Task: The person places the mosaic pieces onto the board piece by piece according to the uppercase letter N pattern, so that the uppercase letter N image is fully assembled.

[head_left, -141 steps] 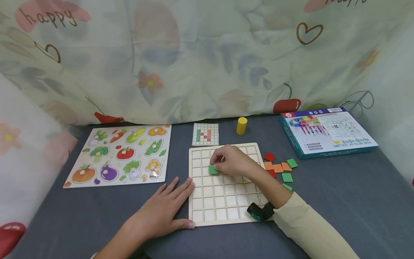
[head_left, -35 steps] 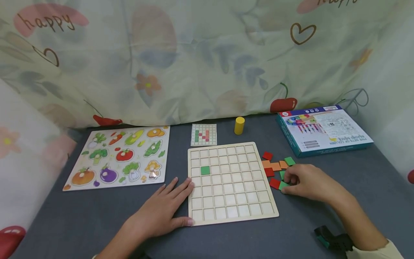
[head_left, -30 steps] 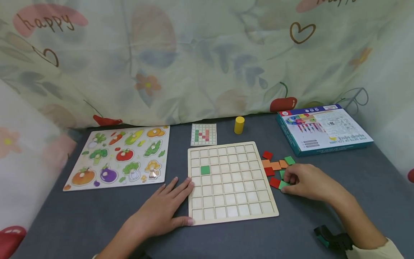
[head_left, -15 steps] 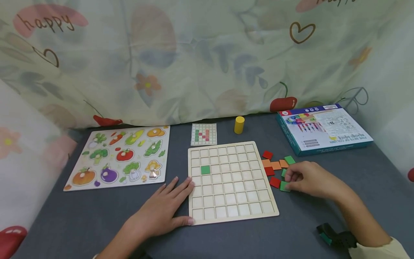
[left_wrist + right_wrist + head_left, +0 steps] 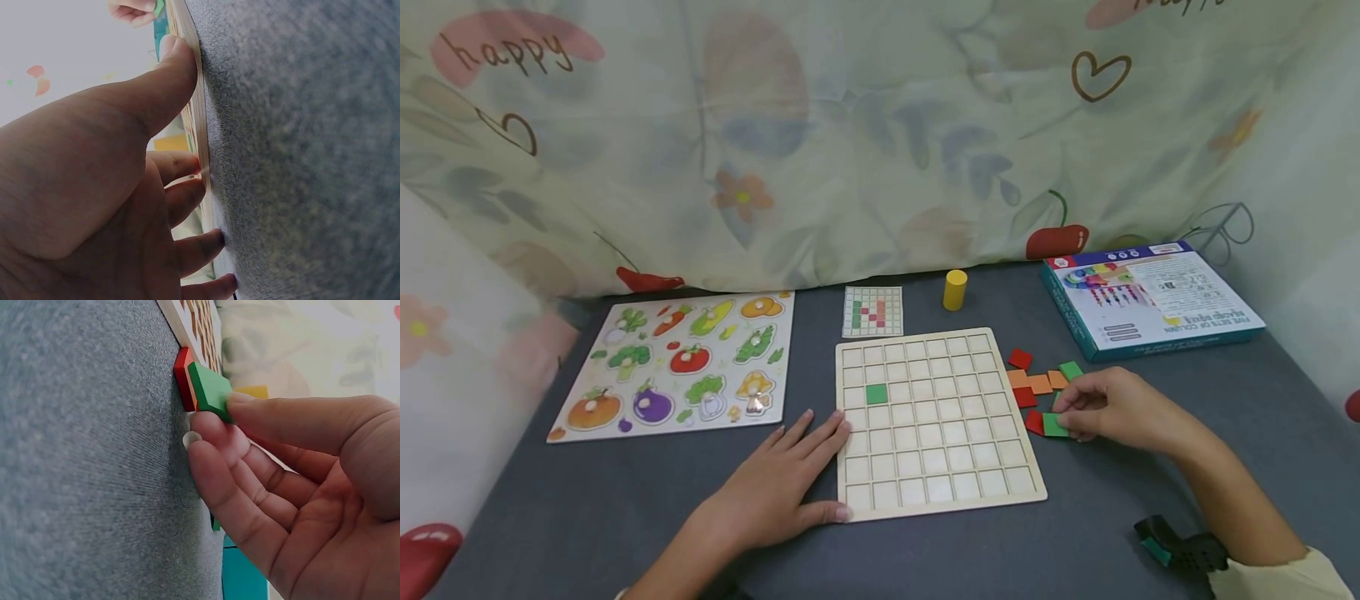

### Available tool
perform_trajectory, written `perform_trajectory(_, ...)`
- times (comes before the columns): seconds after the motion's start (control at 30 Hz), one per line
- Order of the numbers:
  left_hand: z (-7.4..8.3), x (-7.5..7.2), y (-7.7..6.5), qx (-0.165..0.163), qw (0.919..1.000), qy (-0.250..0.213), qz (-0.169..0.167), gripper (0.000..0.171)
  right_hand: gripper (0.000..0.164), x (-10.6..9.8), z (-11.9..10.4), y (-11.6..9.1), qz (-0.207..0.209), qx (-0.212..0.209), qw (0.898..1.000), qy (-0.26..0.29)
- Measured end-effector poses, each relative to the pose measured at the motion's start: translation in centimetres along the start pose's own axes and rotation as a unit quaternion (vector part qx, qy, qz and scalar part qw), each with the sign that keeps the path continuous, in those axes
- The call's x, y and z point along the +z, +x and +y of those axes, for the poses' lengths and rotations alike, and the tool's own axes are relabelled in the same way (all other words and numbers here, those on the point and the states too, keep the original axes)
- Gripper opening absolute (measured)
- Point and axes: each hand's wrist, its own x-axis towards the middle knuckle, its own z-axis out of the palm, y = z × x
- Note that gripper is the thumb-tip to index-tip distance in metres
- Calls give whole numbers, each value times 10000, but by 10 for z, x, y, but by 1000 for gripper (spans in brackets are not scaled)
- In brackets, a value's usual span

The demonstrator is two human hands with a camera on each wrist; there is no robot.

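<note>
Between thumb and fingertips my right hand (image 5: 1120, 408) pinches a green square tile (image 5: 1055, 425); the right wrist view shows this green tile (image 5: 211, 390) tilted, a red tile (image 5: 184, 378) behind it. The wooden grid board (image 5: 917, 512) lies flat in front, with one green tile (image 5: 876, 394) set in a cell near its left side. My left hand (image 5: 775, 483) rests with straight fingers at the board's left edge, its thumb at the near corner. In the left wrist view the fingertips and thumb of my left hand (image 5: 125, 162) touch the board's edge.
Several red, orange and green tiles (image 5: 1039, 384) lie right of the board. Behind it are a small pattern card (image 5: 873, 312) and a yellow cylinder (image 5: 955, 290). A vegetable puzzle board (image 5: 673, 362) lies left, a flat box (image 5: 1153, 300) back right.
My right hand moved from the board to the loose tiles, leaving a green tile in a cell. It now has another green tile raised in its fingers. My left hand stayed put.
</note>
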Motion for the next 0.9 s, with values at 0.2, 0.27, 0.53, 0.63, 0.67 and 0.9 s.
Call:
perform_trajectory(0.2, 0, -1, -1, 4, 10000, -63, -5, 92, 16, 3, -2, 3, 27, 37, 9994, 350)
perform_trajectory(0.27, -1, -1, -1, 4, 10000, -75, 2, 92, 17, 4, -3, 4, 5, -13, 9987, 509)
perform_trajectory(0.53, -1, 3, 0, -53, 10000, 27, -34, 94, 17, 10, -9, 9, -47, -144, 9976, 679)
perform_trajectory(0.63, -1, 2, 0, -51, 10000, 37, -17, 93, 15, 13, -15, 13, -27, -196, 9978, 636)
perform_trajectory(0.67, -1, 2, 0, -58, 10000, 38, -18, 93, 14, 14, -17, 15, -27, -215, 9978, 631)
perform_trajectory(0.9, 1, 0, 0, -66, 10000, -7, -39, 94, 11, 20, -29, 27, -150, -338, 9978, 554)
